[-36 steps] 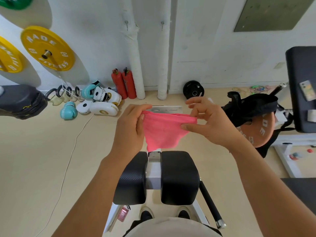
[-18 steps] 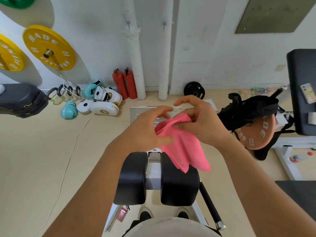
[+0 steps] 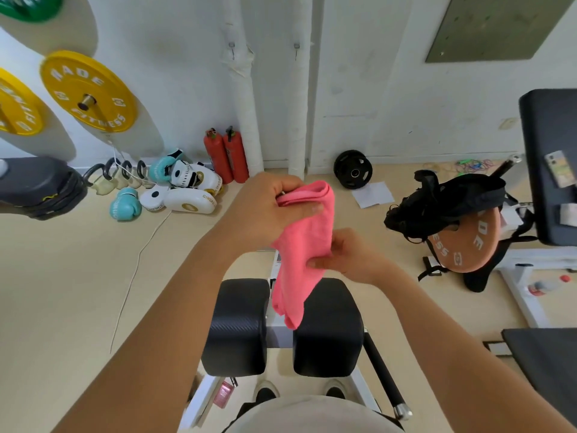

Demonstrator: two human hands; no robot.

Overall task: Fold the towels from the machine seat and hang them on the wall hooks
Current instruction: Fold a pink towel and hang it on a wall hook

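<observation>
Towel [image 3: 301, 242], pink soft terry, hangs folded, gripped by left hand [image 3: 268, 210] and right hand [image 3: 346, 257].

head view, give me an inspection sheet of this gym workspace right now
surface: black seat pads below the hands, no towel seen on them
job's things: pink towel partly folded, hanging in the air; two wall hooks bare
clutter: boxing gloves, fire extinguishers, black bag, paper on the floor
hands: left hand grips the towel's top; right hand pinches its middle
cables: white cord along the floor
surroundings: white wall, yellow weight plate, black plate
</observation>
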